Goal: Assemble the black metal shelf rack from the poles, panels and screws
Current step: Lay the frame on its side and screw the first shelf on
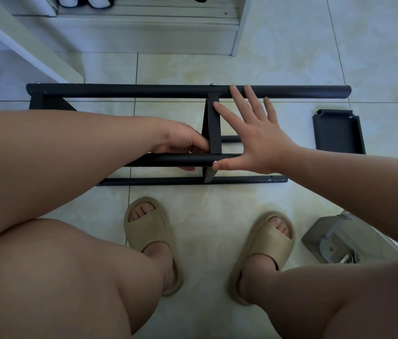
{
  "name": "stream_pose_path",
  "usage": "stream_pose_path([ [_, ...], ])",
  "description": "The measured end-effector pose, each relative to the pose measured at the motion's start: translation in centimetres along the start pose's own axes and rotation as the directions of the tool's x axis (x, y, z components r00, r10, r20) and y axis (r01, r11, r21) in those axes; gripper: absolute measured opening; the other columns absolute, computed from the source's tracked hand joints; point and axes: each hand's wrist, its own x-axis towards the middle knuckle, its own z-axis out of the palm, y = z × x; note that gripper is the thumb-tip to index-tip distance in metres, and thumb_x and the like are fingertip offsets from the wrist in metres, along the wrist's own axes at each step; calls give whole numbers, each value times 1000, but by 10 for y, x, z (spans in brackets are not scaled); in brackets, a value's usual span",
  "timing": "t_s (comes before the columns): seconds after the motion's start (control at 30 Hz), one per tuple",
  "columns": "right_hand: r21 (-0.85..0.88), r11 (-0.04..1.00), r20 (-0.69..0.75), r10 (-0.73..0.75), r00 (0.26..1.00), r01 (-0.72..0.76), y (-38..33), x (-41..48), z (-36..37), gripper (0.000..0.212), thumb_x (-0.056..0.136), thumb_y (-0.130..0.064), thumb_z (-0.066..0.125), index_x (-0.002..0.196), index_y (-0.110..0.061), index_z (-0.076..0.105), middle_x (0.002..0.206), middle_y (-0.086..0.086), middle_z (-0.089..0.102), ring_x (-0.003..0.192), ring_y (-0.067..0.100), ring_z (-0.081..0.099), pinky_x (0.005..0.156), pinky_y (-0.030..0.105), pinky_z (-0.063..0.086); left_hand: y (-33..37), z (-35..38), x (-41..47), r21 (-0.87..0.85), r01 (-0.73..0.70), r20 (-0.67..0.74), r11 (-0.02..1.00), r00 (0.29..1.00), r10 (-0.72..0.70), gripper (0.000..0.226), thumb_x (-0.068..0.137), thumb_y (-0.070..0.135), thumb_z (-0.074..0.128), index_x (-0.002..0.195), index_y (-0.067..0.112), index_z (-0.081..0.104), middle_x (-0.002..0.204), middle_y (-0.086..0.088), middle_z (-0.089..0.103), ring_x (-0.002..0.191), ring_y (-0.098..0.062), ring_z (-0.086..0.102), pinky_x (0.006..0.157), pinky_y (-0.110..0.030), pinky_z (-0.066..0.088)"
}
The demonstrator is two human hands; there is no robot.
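R of rack [144, 91]: loose panel [338, 134], plastic bag [332, 238].

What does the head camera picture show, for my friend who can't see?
A seated person looks down at a half-built black rack lying on a tiled floor. Their left hand grips the near pole beside the middle panel, while the open right hand spreads across toward the far pole. A loose black panel lies at right.
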Motion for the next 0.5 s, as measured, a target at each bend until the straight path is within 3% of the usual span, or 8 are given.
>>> stream_pose_path([
  [0.07, -5, 1000, 1, 1, 1000, -1, 0, 0, 0, 121, 64, -99, 37, 162, -38, 0, 169, 2, -18, 154, 27, -22, 123, 57, -8, 0, 0, 0, -16, -21, 14, 1000, 1000, 21, 19, 93, 15, 57, 82, 19, 73, 80, 1, 69, 80, -14, 60, 83, -29, 49],
  [0.2, -2, 1000, 1, 2, 1000, -2, 0, 0, 0, 121, 63, -99, 36, 162, -38, 1, 169, 2, -17, 154, 27, -22, 123, 56, -9, 1, -3, -2, -80, -56, 27, 995, 998, 59, 18, 93, 6, 53, 94, 17, 67, 85, 0, 69, 79, -13, 62, 76, -27, 51],
  [0.37, -2, 1000, 7, 5, 1000, -5, -1, 0, -1, 121, 64, -98, 37, 162, -38, 0, 169, 2, -18, 154, 27, -22, 123, 57, -9, 1, 1, 1, 21, -5, -36, 1000, 999, 6, 16, 97, 22, 54, 97, 21, 70, 83, 5, 72, 82, -10, 67, 82, -33, 55],
  [0.5, 1, 1000, 10, 6, 1000, -6, -1, 0, -1, 121, 63, -98, 37, 162, -38, 0, 169, 2, -19, 154, 27, -23, 123, 58, -8, 1, 0, 0, 9, -27, -27, 1000, 999, 27, 15, 95, 18, 56, 92, 20, 71, 83, 4, 71, 78, -9, 65, 80, -29, 53],
])
